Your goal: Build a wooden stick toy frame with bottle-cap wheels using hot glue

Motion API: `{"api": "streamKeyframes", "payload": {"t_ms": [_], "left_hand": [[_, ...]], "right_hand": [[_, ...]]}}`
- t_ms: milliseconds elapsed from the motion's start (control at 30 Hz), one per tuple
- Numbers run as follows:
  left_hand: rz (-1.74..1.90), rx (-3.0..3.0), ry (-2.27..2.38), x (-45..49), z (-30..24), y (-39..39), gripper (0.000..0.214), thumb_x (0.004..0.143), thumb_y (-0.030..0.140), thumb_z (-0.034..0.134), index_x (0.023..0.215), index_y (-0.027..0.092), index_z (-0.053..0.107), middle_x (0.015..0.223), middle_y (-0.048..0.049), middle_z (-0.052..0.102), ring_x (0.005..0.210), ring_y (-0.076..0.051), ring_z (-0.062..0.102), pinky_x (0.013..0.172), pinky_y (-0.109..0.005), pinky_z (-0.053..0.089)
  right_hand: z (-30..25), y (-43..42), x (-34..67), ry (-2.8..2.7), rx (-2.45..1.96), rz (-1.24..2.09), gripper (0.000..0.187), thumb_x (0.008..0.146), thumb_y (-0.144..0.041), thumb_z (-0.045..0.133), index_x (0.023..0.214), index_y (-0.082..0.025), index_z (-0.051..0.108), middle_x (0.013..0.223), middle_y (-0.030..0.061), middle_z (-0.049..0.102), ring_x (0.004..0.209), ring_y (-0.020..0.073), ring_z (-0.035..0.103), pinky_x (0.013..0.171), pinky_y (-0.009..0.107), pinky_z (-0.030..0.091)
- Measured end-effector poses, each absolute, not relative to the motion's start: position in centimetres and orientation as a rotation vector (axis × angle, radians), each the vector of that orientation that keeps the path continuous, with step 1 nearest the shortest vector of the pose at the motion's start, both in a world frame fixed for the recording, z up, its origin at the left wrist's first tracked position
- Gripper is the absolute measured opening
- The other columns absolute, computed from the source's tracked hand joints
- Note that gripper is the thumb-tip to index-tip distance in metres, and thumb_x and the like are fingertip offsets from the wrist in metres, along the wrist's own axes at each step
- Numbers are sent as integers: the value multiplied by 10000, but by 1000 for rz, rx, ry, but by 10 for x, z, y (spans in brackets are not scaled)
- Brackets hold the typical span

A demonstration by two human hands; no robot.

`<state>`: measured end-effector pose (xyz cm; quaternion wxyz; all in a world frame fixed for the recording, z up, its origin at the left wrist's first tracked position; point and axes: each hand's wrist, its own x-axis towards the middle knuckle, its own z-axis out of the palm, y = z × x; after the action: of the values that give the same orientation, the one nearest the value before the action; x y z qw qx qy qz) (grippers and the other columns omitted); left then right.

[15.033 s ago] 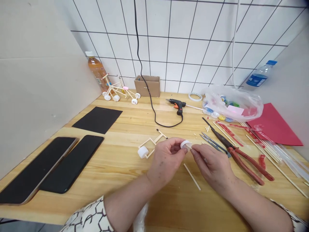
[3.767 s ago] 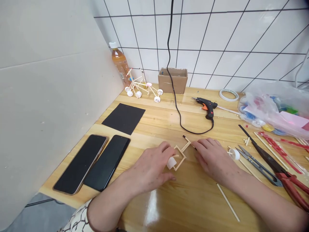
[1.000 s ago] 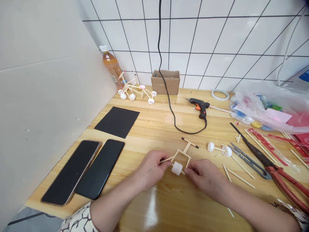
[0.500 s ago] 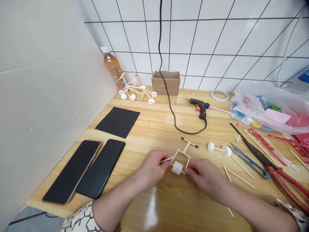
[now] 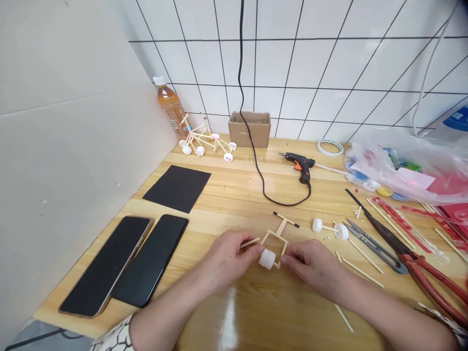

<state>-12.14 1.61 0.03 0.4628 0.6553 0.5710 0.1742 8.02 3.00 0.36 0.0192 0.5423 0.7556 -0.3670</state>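
Observation:
Between my two hands is a small frame of thin wooden sticks, with a dark-tipped T-shaped handle pointing away from me. A pair of white round wheels sits side by side on its near end. My left hand is closed, with a loose wooden stick showing between its fingers; its thumb tip lies beside the wheels and may touch the frame. At the frame's near right corner, my right hand pinches the stick with thumb and fingers. The fingertips partly hide both grips.
A wheel axle, scissors-like snips, red-handled pliers and loose sticks lie to the right. Behind are a black glue gun with its cable, a cardboard box and a stick tricycle. Two phones lie left.
The loose stick in my left hand has tilted and drawn slightly away from the frame's left side. My right hand keeps its hold. The whole view has shifted slightly.

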Motion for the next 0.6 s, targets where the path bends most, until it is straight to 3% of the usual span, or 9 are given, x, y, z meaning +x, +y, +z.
{"api": "streamKeyframes", "payload": {"t_ms": [133, 267, 400, 600], "left_hand": [[448, 1656, 1536, -114, 2, 10, 372, 717, 527, 589, 905, 207, 602, 869, -33, 656, 796, -207, 577, 704, -293, 427], [371, 1773, 1584, -108, 1, 4, 518, 596, 529, 705, 1005, 247, 559, 967, -21, 656, 869, -247, 587, 752, -349, 423], [333, 1875, 1539, -106, -3, 3, 385, 694, 415, 650, 1018, 231, 552, 975, -24, 653, 884, -241, 595, 748, -351, 428], [396, 1915, 1489, -110, -4, 6, 298, 740, 324, 591, 1019, 220, 569, 1003, -25, 645, 899, -215, 596, 767, -335, 445]], "right_hand": [[1, 36, 91, 2564, 1763, -903, 256, 863, -307, 382, 766, -195, 590, 645, 13, 620, 589, 154, 537, 556, 272, 370], [-7, 40, 97, 2886, 1765, -430, 254, 875, -201, 356, 987, -164, 582, 907, 89, 647, 797, 205, 597, 647, 310, 427], [-12, 42, 95, 2902, 1671, -75, 288, 852, -101, 357, 1015, -138, 591, 976, 126, 617, 857, 234, 589, 600, 305, 426], [-18, 44, 94, 2820, 1617, -1, 311, 817, -59, 415, 1071, -142, 575, 953, 99, 628, 822, 215, 601, 608, 297, 428]]}}
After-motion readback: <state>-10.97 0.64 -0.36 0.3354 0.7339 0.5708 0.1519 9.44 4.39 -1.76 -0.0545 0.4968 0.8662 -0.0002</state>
